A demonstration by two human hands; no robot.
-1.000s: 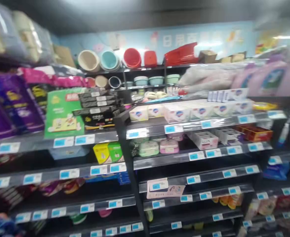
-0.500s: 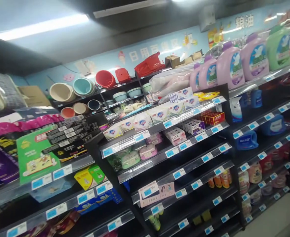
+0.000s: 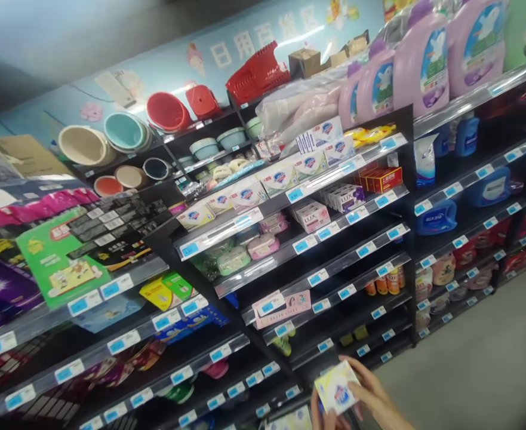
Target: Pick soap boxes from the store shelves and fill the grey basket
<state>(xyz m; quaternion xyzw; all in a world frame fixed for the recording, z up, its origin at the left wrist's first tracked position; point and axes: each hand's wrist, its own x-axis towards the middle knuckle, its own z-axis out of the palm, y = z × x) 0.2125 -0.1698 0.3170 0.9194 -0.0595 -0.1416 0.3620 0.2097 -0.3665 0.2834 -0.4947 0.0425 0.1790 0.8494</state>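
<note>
At the bottom of the head view, both my hands hold a small white and pale-yellow soap box (image 3: 337, 382), tilted, with a blue and red logo on its face. My right hand (image 3: 372, 395) grips its right side, fingers behind and thumb on the front. My left hand (image 3: 329, 420) holds its lower left edge and is partly cut off by the frame. Below and left, a pale yellow-green package (image 3: 295, 420) shows at the frame edge; what it rests on is hidden. Similar soap boxes (image 3: 279, 178) stand in a row on the upper shelf ahead.
LUX soap boxes (image 3: 313, 216) and wrapped pink soap packs (image 3: 263, 245) sit one shelf lower. Large purple detergent jugs (image 3: 422, 65) line the right shelf top. A green box (image 3: 61, 257) stands at left. Grey floor (image 3: 482, 352) lies at lower right.
My hands and the soap box have come into view at the bottom. The view has tilted down and moved closer, so the shelves sit higher in the frame.
</note>
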